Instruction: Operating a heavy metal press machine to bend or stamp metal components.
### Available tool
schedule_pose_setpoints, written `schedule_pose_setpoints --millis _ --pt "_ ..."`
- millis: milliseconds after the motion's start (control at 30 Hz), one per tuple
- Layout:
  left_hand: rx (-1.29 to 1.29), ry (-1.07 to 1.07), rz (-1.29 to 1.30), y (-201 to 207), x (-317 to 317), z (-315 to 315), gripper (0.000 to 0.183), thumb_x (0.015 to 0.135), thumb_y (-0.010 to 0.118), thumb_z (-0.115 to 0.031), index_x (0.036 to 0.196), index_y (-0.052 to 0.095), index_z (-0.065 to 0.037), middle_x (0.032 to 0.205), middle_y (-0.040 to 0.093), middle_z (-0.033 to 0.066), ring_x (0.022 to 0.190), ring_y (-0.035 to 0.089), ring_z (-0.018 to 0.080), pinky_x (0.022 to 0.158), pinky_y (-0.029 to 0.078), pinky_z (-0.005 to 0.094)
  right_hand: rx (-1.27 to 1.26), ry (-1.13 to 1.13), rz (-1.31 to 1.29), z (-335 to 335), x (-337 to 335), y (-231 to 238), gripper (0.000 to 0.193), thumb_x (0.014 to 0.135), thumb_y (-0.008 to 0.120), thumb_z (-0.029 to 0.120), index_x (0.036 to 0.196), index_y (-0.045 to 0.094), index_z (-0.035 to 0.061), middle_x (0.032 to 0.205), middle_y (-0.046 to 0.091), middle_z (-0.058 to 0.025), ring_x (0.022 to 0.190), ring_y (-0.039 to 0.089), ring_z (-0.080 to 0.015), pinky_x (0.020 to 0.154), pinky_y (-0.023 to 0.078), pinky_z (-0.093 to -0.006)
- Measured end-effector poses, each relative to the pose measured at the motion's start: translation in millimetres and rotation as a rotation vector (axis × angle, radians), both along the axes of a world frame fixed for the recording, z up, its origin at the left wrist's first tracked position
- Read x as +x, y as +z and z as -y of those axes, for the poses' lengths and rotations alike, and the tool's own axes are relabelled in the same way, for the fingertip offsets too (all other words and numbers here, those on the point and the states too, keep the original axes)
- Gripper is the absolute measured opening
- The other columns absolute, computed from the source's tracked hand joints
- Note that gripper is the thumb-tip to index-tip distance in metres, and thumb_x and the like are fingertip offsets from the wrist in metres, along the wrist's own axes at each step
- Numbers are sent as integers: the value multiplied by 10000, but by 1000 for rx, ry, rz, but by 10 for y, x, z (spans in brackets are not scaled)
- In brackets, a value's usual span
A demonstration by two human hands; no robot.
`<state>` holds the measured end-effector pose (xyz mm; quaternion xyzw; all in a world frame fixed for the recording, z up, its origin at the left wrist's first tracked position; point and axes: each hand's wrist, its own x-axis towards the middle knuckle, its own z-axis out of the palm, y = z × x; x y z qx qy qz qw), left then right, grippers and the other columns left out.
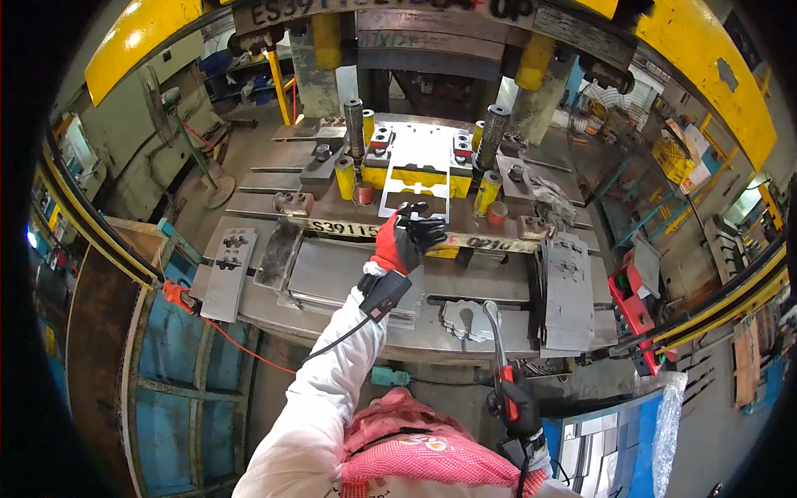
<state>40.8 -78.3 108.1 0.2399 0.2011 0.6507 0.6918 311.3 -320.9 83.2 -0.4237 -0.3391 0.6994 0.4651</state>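
My left hand point(408, 238), in a red and black glove, reaches forward to the die's front. Its fingers are curled at the near end of a flat metal sheet with a cut-out point(421, 149), which lies on the yellow-sided die point(378, 178). Low on the right, my right hand point(521, 407) wears a dark glove. It is closed round the red handle of a long metal pair of pliers point(496, 332), whose curved tip points up and away from me, above some small cut metal pieces point(467, 320).
Guide posts point(490, 137) and yellow cylinders point(344, 177) flank the die under the raised press ram point(432, 37). Stacked flat plates point(332, 274) lie before it. Cut sheets rest at left point(227, 274) and right point(568, 290). A red box point(633, 311) stands at the right.
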Motion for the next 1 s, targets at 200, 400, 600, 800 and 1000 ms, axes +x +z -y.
schedule_pose_setpoints --millis 200,400,600,800,1000 --pt "-31 -89 49 78 -21 11 417 901 393 -414 1094 501 -60 893 617 190 739 627 267 703 530 387 -10 29 -32 32 16 5 377 812 523 243 1116 436 39 808 571 -87 548 527 -136 465 423 -254" --pt "-17 -113 23 106 -20 32 450 880 420 -447 1050 534 -45 825 632 137 716 632 253 682 524 384 4 11 -20 23 -49 139 477 817 515 242 1226 383 35 862 573 -104 568 534 -149 473 427 -257" --pt "-82 -140 42 151 -24 47 452 870 442 -466 1037 520 -53 796 618 158 684 620 269 648 528 399 5 14 -43 4 -36 126 514 820 509 236 1265 354 34 857 569 -106 578 535 -155 470 424 -261" --pt "-187 -79 4 183 44 387 454 868 461 -457 1100 512 -69 785 627 143 671 616 257 645 516 376 8 48 -70 -13 10 -37 520 815 510 231 1272 353 37 682 543 -83 557 520 -147 484 418 -267" --pt "-60 532 -501 43 -327 1598 374 922 416 -191 1266 400 -46 1076 570 184 893 599 249 792 486 358 -42 59 90 72 80 -22 571 804 517 215 1315 324 47 682 541 -75 579 525 -136 516 429 -264"
